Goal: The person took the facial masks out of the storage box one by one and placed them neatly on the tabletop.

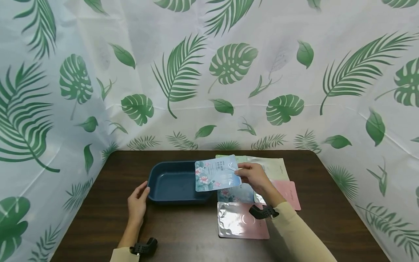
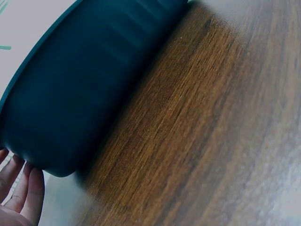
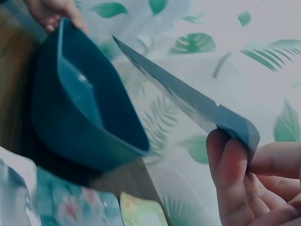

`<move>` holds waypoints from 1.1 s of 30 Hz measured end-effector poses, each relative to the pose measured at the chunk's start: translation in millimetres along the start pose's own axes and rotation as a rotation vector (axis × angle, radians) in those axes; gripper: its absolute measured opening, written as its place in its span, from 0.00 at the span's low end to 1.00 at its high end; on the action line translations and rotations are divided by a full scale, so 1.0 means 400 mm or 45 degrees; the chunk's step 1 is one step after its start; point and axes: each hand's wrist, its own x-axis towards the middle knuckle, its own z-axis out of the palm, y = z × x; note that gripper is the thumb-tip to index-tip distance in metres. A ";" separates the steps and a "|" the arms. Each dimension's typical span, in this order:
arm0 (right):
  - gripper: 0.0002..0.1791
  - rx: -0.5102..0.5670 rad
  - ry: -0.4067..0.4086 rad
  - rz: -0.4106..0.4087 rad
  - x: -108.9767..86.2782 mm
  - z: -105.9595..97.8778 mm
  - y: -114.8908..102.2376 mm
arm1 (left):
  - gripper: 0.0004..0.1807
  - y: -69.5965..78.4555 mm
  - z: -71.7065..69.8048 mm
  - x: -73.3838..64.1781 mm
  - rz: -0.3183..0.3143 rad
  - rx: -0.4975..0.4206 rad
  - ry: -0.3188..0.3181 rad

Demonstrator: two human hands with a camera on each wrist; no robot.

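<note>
My right hand (image 1: 255, 176) pinches a blue floral sheet mask packet (image 1: 212, 176) by its right edge. The packet hangs in the air, overlapping the right end of a dark blue plastic tub (image 1: 179, 201) in the head view. Seen from the right wrist, the packet (image 3: 188, 96) appears nearly edge-on between thumb and fingers. My left hand (image 1: 136, 203) holds the tub's left end, with its fingers (image 2: 34, 190) against the outer wall. The visible part of the tub's inside shows only its bare blue floor.
Several more packets lie right of the tub: a silver-pink one (image 1: 243, 220) in front, a blue floral one (image 1: 237, 193), a pink one (image 1: 288, 193) and a pale green one (image 1: 273, 167). A leaf-patterned cloth (image 1: 239, 120) hangs behind the dark wooden table (image 1: 180, 236).
</note>
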 end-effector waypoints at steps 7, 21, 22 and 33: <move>0.25 0.012 0.031 0.045 -0.055 -0.101 0.010 | 0.25 0.005 -0.002 0.000 -0.029 0.009 -0.027; 0.23 0.073 0.111 0.188 -0.166 -0.248 0.053 | 0.24 0.002 0.003 0.005 -0.026 0.006 -0.016; 0.23 0.071 0.108 0.193 -0.174 -0.256 0.057 | 0.24 0.003 0.002 0.005 -0.025 0.007 -0.017; 0.13 0.047 0.189 0.305 -0.248 -0.344 0.122 | 0.24 0.010 -0.002 0.003 -0.025 0.009 -0.011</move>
